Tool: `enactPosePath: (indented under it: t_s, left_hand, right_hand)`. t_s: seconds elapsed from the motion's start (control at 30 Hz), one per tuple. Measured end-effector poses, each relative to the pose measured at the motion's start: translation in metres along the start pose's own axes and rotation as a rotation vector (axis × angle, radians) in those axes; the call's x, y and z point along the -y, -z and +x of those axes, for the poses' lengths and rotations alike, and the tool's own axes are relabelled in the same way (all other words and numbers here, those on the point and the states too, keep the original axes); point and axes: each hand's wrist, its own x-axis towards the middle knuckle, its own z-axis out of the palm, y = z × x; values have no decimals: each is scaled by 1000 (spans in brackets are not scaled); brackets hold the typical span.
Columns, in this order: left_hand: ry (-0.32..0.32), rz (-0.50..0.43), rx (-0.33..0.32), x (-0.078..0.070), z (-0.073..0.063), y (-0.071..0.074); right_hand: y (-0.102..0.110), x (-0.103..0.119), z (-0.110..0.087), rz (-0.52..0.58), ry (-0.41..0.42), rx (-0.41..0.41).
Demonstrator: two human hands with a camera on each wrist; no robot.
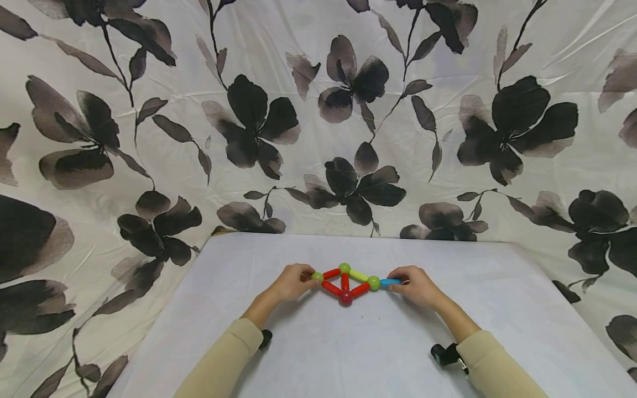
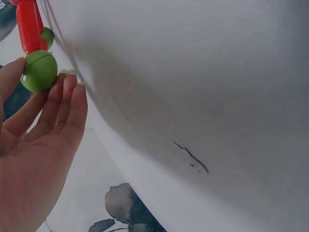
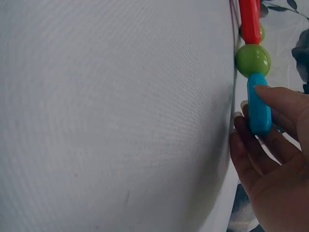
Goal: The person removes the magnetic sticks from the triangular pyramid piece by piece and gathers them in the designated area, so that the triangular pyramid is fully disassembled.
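A toy frame of rods and balls forms two joined triangles above the white table. Its left green ball point(image 1: 317, 277) is pinched by my left hand point(image 1: 291, 282), thumb on one side and fingers on the other, as the left wrist view shows. My right hand point(image 1: 415, 284) pinches a blue rod point(image 3: 259, 104) whose end meets the right green ball point(image 3: 253, 60). Several red rods point(image 1: 332, 288) and a yellow-green rod point(image 1: 358, 275) join a top green ball point(image 1: 345, 268) and a dark red ball point(image 1: 345, 298) to the side balls.
The white table point(image 1: 318, 354) has a few small dark marks point(image 2: 193, 159). Behind it hangs a pale cloth point(image 1: 308, 132) with dark flowers. A black wrist device point(image 1: 444, 355) sits at the right sleeve, and another point(image 1: 266, 339) at the left.
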Motion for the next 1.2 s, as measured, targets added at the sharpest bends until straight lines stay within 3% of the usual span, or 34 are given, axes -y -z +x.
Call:
enactPosePath:
  t_s: [0.57,1.2]
  left_hand:
    - [69,29,26,0,0,-1]
    - [74,28,38,1,1,0]
  right_hand:
    - [-2,0,2,-10,-5,14]
    - [-2,2,1,-14,-15,22]
